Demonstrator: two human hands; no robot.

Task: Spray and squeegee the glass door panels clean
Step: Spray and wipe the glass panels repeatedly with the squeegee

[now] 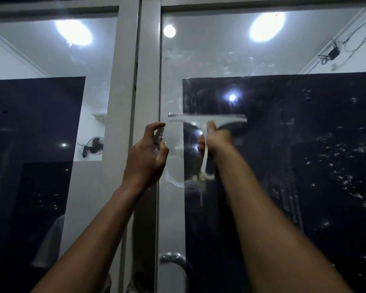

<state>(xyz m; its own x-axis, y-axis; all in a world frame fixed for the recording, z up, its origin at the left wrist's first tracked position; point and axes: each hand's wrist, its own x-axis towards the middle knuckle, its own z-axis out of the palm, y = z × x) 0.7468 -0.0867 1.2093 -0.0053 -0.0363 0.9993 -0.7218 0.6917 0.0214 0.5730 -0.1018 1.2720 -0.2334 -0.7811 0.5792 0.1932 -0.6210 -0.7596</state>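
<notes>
1. Two bare forearms rise from the bottom edge of the view toward the door, and the hands are apart, one on each side of the meeting frames.
2. The left hand (146, 154) has its fingers curled around a small spray bottle (159, 138). The forefinger bends over the top of the bottle, which is small and partly hidden, so its details are not clear.
3. The right hand (217, 138) is clamped around the handle of a white squeegee (207, 121), with the thumb lying up along the handle. The handle end sticks out below this hand.
4. The wide blade of the squeegee lies level against the right glass panel (304, 144), just above the right hand, and its left end reaches almost to the frame.
5. Above the blade the glass shows pale smears, and to the right of the right hand there are many droplets on the dark part of the panel.
6. Below and between the two hands a metal door handle (173, 261) sits on the white door frame (148, 81).
7. To the left of the left hand is the left glass panel (40, 123). Through it a wall fan (93, 146) is seen, and bright ceiling lights (74, 32) shine above both hands.
</notes>
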